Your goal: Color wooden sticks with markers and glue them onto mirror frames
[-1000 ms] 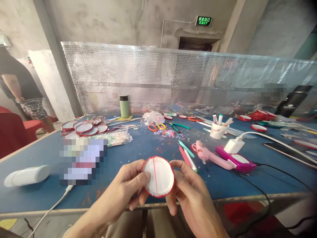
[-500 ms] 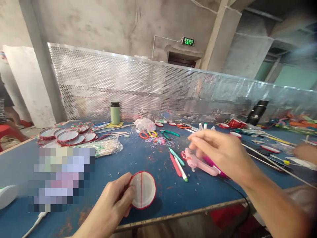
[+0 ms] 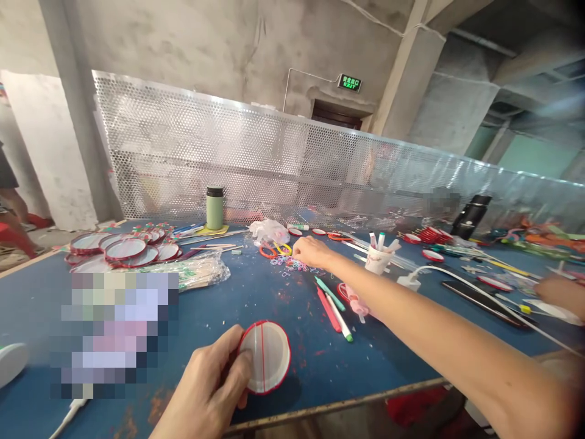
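Observation:
Near the table's front edge, my left hand pinches a small round disc by its left side. The disc has a red rim, a pale translucent face and a thin red line down it. My right hand is stretched far forward over a pile of small coloured clips, beside scissors with a yellow handle. Its fingertips point down and are hard to make out. Under my right forearm lies a pink glue gun, partly covered. Red, teal and white pens lie between my hands.
Red-rimmed discs are stacked at left, beside a plastic bag of sticks. A green bottle stands at the back. At right are a cup of markers, a white cable and another person's hand.
My right hand has moved forward and left, from above the glue gun to the clip pile, where it covers the teal pliers. My left hand still holds the disc in nearly the same place.

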`<move>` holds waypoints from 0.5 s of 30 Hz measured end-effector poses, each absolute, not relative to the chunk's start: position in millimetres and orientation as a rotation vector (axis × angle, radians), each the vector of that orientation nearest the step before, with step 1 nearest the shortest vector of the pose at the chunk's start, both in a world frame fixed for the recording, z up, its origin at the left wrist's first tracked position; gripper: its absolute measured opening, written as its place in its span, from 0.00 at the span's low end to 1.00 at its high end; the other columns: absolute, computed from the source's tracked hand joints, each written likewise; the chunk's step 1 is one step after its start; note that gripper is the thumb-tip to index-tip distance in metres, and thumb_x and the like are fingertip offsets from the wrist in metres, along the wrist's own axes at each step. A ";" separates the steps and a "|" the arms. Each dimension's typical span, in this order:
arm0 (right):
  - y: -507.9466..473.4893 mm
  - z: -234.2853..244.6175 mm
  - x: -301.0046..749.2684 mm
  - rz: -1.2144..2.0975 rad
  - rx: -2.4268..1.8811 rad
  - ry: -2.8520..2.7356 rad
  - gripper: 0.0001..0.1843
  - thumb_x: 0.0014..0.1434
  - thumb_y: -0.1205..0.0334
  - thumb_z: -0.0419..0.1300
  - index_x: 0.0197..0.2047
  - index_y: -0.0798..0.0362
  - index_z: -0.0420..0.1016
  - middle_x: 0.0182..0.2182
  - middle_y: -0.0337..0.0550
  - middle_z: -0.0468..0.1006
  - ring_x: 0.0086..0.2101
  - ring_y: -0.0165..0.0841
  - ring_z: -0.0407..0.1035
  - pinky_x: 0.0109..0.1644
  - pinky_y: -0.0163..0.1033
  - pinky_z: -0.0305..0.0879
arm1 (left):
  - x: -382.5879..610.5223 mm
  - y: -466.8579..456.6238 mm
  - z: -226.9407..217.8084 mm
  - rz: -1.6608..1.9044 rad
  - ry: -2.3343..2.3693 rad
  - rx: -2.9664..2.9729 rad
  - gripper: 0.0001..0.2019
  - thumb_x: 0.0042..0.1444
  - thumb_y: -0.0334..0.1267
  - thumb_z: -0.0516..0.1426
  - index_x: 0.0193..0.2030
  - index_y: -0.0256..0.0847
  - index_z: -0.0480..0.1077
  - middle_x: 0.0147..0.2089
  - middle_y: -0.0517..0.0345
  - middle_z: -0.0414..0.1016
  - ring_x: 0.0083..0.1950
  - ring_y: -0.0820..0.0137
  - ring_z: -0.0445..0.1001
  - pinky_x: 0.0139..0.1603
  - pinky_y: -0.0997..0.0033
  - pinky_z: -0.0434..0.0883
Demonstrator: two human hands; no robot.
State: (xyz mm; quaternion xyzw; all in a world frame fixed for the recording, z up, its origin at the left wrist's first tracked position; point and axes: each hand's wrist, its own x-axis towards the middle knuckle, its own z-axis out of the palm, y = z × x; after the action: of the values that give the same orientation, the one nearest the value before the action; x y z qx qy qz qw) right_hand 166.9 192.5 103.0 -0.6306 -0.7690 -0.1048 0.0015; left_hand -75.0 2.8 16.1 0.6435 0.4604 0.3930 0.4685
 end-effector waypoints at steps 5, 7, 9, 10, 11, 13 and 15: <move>203.9 89.2 160.2 -0.377 -1.945 -2.601 0.13 0.58 0.68 0.59 0.41 0.49 0.84 0.39 0.48 0.84 0.43 0.38 0.78 0.39 0.33 0.63 | -76.0 3.5 16.7 0.979 1.101 1.587 0.18 0.61 0.51 0.50 0.25 0.43 0.58 0.20 0.62 0.66 0.20 0.75 0.62 0.20 0.77 0.56; 204.8 86.2 159.3 -0.407 -1.907 -2.665 0.13 0.59 0.68 0.59 0.43 0.49 0.84 0.40 0.48 0.84 0.45 0.39 0.77 0.43 0.34 0.63 | -76.6 4.2 16.9 0.979 1.109 1.594 0.17 0.61 0.50 0.50 0.25 0.43 0.58 0.20 0.62 0.66 0.20 0.75 0.62 0.21 0.77 0.56; 204.9 83.5 157.6 -0.446 -1.887 -2.701 0.13 0.60 0.68 0.58 0.43 0.52 0.83 0.42 0.51 0.83 0.47 0.42 0.76 0.46 0.37 0.64 | -77.3 4.6 17.6 0.972 1.112 1.597 0.17 0.61 0.49 0.50 0.25 0.43 0.58 0.20 0.62 0.65 0.20 0.75 0.62 0.21 0.77 0.56; 204.9 82.2 156.5 -0.465 -1.884 -2.710 0.13 0.61 0.68 0.58 0.44 0.53 0.82 0.42 0.53 0.83 0.48 0.43 0.76 0.48 0.38 0.64 | -77.6 4.6 18.2 0.971 1.111 1.594 0.17 0.62 0.48 0.50 0.25 0.43 0.59 0.20 0.62 0.65 0.20 0.75 0.62 0.21 0.78 0.56; 205.0 81.0 155.5 -0.481 -1.885 -2.714 0.13 0.62 0.68 0.57 0.44 0.54 0.82 0.43 0.55 0.82 0.48 0.44 0.75 0.49 0.40 0.64 | -77.8 4.6 18.8 0.968 1.110 1.588 0.16 0.62 0.48 0.50 0.25 0.43 0.59 0.20 0.62 0.65 0.20 0.75 0.62 0.21 0.78 0.56; 205.5 79.6 154.3 -0.503 -1.890 -2.709 0.14 0.63 0.69 0.55 0.45 0.56 0.81 0.43 0.57 0.82 0.48 0.45 0.75 0.50 0.42 0.64 | -78.0 4.1 20.1 0.963 1.111 1.570 0.16 0.61 0.48 0.50 0.25 0.43 0.59 0.20 0.62 0.65 0.20 0.75 0.61 0.21 0.78 0.55; 206.6 80.8 155.1 -0.515 -1.894 -2.685 0.14 0.63 0.69 0.55 0.46 0.56 0.81 0.44 0.58 0.82 0.48 0.46 0.75 0.50 0.42 0.64 | -77.8 3.6 20.7 0.959 1.114 1.552 0.16 0.61 0.48 0.52 0.25 0.43 0.60 0.20 0.62 0.66 0.19 0.75 0.60 0.20 0.78 0.55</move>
State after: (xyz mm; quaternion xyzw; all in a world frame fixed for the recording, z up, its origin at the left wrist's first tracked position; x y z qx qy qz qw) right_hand 155.1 206.6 80.8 -0.5670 -0.8039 -0.1543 -0.0922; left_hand -77.8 3.6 20.7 0.6366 0.4570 0.3933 0.4809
